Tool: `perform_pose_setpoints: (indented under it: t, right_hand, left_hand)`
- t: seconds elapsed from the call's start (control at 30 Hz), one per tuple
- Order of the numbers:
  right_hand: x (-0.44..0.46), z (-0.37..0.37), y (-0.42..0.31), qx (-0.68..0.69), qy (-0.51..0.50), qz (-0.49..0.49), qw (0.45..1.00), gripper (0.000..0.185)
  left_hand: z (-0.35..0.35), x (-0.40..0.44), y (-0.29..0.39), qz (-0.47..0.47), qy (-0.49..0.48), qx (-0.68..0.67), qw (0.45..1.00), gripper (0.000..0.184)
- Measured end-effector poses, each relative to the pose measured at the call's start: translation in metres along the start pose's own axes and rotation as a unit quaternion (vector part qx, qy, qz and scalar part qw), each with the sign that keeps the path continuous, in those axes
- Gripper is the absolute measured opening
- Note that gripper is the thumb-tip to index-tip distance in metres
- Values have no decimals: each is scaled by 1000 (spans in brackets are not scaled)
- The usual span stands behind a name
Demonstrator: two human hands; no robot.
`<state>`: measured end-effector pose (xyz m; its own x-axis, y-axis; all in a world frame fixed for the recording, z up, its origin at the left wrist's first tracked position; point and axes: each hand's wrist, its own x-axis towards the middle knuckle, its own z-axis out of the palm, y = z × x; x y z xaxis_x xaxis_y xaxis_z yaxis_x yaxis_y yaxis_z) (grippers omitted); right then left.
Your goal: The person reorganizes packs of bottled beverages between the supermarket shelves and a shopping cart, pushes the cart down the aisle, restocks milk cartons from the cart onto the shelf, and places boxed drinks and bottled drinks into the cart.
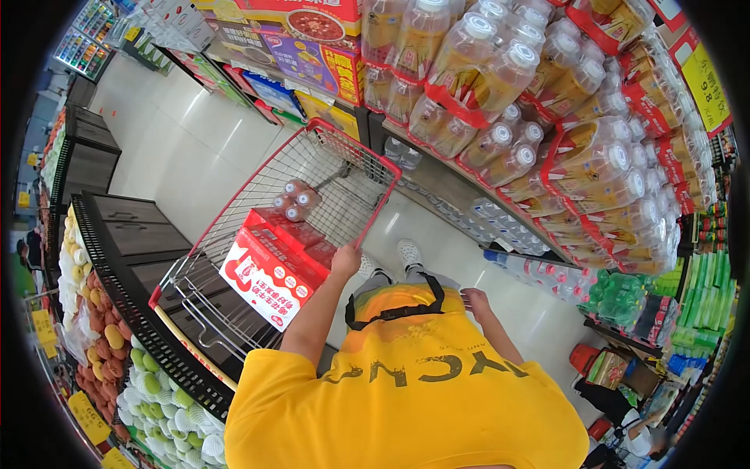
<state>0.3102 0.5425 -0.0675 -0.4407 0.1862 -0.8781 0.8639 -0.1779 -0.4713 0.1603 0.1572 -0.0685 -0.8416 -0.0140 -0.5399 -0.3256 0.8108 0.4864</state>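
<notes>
My left hand is closed on the near side rim of a wire shopping cart with red edging. Inside the cart lie a red and white carton and, beyond it, a small pack of bottles with pale caps. My right hand hangs beside my right hip, apart from the cart and the shelves; its fingers are small in view and partly hidden, so I cannot make out whether they are apart.
Stacked packs of bottled drinks line the shelf ahead. Colourful boxes stand beyond the cart. A fruit display with a black edge borders the cart's left. At the lower right a person is near other shelves.
</notes>
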Motion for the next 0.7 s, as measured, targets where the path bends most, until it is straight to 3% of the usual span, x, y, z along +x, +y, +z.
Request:
perform_pose_setpoints:
  t: [0.3,0.7]
  right_hand:
    - [-12,27,-9,-1,-7,-29,1000,31]
    - [-26,65,40,-2,32,-11,999,28]
  left_hand:
    - [-2,20,-21,77,6,55,996,29]
    - [-25,28,-24,40,55,-22,997,37]
